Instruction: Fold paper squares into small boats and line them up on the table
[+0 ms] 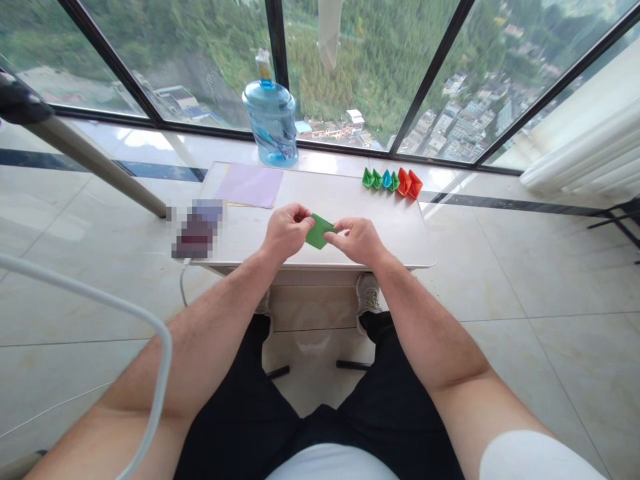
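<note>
Between my two hands is a small piece of folded green paper (317,235), held just above the near part of the white table. My left hand (289,230) pinches its left corner between thumb and fingers. On the other side, my right hand (357,239) grips the right edge, thumb in front and fingers behind. Folded paper boats (387,181) in green, blue and orange-red stand in a row at the table's far right. A stack of lilac paper sheets (253,186) lies at the far left.
The low white table (400,243) stands before tall windows. A blue water bottle (273,123) is behind it. A pixelated object (197,230) with a white cable sits at the left edge. A grey pole (100,157) and a thick white tube (163,360) cross the left side.
</note>
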{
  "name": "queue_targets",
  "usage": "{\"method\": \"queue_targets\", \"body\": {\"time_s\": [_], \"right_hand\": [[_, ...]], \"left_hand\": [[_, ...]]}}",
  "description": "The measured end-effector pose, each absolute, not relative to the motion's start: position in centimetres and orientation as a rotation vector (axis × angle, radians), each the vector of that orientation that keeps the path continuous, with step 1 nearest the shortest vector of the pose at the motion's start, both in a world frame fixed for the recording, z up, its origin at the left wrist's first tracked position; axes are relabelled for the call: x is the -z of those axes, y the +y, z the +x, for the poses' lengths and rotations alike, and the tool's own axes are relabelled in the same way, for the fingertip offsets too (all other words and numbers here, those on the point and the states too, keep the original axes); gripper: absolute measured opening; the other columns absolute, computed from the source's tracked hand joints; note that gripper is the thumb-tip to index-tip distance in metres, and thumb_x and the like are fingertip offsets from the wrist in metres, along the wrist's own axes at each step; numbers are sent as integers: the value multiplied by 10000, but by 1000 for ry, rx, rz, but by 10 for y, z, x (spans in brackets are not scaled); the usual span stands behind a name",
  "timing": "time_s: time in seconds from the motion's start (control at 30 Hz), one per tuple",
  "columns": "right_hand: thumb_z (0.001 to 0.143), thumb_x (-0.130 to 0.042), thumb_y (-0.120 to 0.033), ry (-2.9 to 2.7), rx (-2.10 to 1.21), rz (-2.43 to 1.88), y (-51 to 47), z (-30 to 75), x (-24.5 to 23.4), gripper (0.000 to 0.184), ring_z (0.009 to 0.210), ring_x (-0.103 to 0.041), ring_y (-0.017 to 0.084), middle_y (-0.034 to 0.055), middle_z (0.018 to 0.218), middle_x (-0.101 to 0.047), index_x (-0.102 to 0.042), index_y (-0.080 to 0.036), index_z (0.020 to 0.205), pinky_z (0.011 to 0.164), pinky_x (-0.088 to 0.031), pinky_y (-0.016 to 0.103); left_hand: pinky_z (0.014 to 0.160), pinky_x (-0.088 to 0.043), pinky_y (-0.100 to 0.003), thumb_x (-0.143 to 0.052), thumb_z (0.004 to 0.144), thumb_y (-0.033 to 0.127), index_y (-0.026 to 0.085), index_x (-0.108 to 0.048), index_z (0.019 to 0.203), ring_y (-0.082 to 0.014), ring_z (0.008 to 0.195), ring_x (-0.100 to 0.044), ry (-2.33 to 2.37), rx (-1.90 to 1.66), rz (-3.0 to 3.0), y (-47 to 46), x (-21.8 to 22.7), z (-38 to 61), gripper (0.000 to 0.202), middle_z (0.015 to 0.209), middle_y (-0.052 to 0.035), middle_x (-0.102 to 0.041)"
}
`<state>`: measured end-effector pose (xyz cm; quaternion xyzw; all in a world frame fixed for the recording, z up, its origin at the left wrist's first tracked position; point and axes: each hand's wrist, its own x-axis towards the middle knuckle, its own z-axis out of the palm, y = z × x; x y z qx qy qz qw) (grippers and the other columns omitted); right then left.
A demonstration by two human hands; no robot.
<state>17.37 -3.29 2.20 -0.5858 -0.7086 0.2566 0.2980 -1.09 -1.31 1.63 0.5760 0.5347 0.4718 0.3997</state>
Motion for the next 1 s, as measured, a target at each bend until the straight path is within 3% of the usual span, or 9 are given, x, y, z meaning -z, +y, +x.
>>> {"method": "queue_targets", "body": {"time_s": [0.17,0.33,0.53,0.8,1.0], "right_hand": [[814,-714,-407,-1827,-728,-1601,-36,174,-25,254,612,-608,154,9,605,-679,-771,-174,733,636,-450,288],[772,-749,-342,-1689,-846,-1293,-36,171,-19,158,943,-715,194,48,1006,-788,-762,-205,849,865,-544,331],[799,-704,-316,-1673,-800,-1299,-33,164,-15,122,772,-706,183,19,787,-755,-734,-200,822,796,-566,337],[855,-636,-340,-1723,-612,-1337,-34,165,-10,161,718,-666,178,17,746,-717,-688,-201,793,729,-524,326],[859,-617,-372,-1517,-697,-1328,-31,173,-18,191,663,-610,153,5,712,-670,-632,-201,775,635,-486,291]], "left_hand": [[593,-420,-269,-671,708,261,181,-624,692,-136,603,-529,1383,-1156,1528,-13,-16,-11,94,635,16,-613],[584,-418,-267,-638,724,292,178,-652,712,-141,606,-543,1378,-1007,1690,-16,-15,-8,115,661,1,-657],[619,-437,-276,-608,755,305,180,-662,725,-156,643,-575,1355,-919,1799,-22,-14,-2,139,695,-15,-691],[659,-473,-286,-613,796,331,186,-666,763,-167,691,-614,1336,-982,1821,-26,-15,0,157,738,-23,-713],[745,-529,-311,-749,707,317,189,-656,935,-174,765,-665,1230,-1133,1564,-23,-10,-6,278,813,-22,-722]]}}
